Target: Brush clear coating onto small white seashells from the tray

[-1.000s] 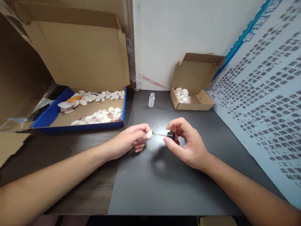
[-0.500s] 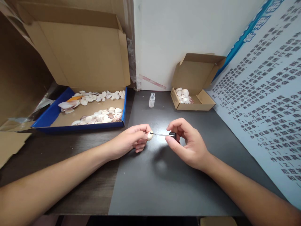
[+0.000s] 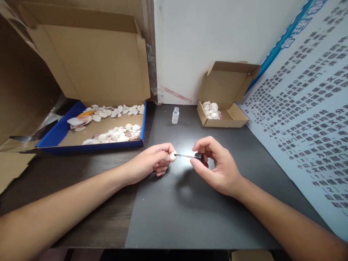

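Between the thumb and fingers of my left hand (image 3: 156, 159) is a small cream-white shell (image 3: 173, 156). My right hand (image 3: 216, 165) grips the black cap of a thin brush (image 3: 186, 156), pointed leftward. The brush's dark tip meets the shell's right side. Behind the hands, a small clear glass bottle (image 3: 175, 116) with a white label stands upright, its cap off.
On the left lies an open blue-sided cardboard box (image 3: 119, 145) with rows of shells. At the back right a smaller open cardboard box (image 3: 225, 123) holds white shells. A white wall (image 3: 206, 40) rises behind, and a printed poster (image 3: 307, 119) borders the right.
The brush has shifted very slightly left, its tip further onto the shell, and its cap has tilted a little lower. My left hand and the bottle stay put.
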`<state>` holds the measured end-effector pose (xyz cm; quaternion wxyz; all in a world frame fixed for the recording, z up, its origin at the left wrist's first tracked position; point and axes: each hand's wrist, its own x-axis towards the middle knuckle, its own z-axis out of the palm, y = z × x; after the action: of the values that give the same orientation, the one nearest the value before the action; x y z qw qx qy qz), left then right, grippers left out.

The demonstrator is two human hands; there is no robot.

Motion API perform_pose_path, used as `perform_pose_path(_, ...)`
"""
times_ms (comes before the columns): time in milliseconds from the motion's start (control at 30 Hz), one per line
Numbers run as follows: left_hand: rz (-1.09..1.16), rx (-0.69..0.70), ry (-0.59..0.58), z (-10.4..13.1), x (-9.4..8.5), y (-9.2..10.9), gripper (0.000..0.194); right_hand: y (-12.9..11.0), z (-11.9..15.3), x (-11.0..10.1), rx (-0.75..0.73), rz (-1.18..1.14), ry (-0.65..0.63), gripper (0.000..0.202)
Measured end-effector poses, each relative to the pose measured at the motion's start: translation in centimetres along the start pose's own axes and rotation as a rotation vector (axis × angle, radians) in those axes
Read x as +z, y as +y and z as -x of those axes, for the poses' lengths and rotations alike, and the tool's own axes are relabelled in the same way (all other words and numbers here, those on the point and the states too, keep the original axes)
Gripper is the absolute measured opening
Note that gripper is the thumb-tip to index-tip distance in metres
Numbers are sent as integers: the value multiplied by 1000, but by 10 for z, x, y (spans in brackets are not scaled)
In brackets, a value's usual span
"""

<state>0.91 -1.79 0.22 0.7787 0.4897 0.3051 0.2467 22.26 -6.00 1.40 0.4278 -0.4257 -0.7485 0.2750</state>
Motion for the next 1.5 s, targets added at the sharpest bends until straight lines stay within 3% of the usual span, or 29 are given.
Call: perform_pose_path(1500,-10,-11,25,1,1,0,13,-2,0,-3,-21,-5,-39,5)
